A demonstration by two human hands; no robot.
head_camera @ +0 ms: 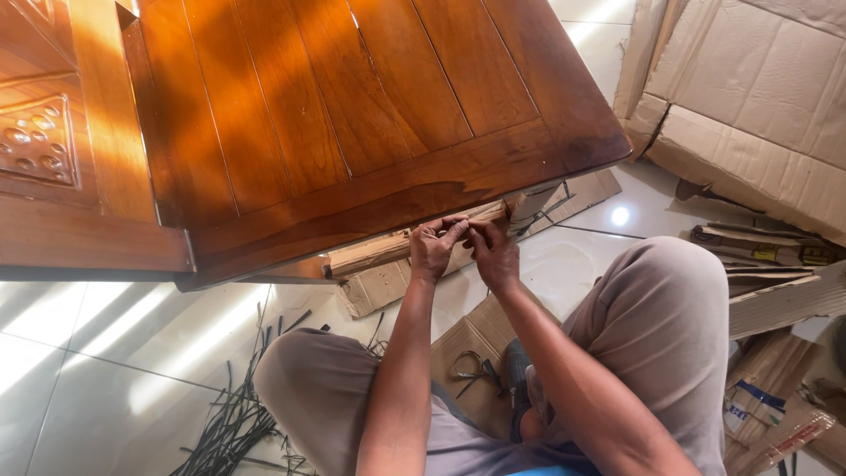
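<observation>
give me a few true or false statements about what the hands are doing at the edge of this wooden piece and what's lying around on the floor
1. Both hands, the left hand and the right hand, meet at the lower edge of the wooden panel. True.
2. The panel is painted white. False: it is glossy reddish-brown wood.
3. Black strips lie on the tiled floor. True.
4. The right hand holds a hammer. False: no hammer shows; its fingers pinch at the panel edge.
5. Flattened cardboard lies at the right. True.

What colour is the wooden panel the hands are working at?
Glossy reddish-brown wooden panel, seen clearly in the head view.
</observation>
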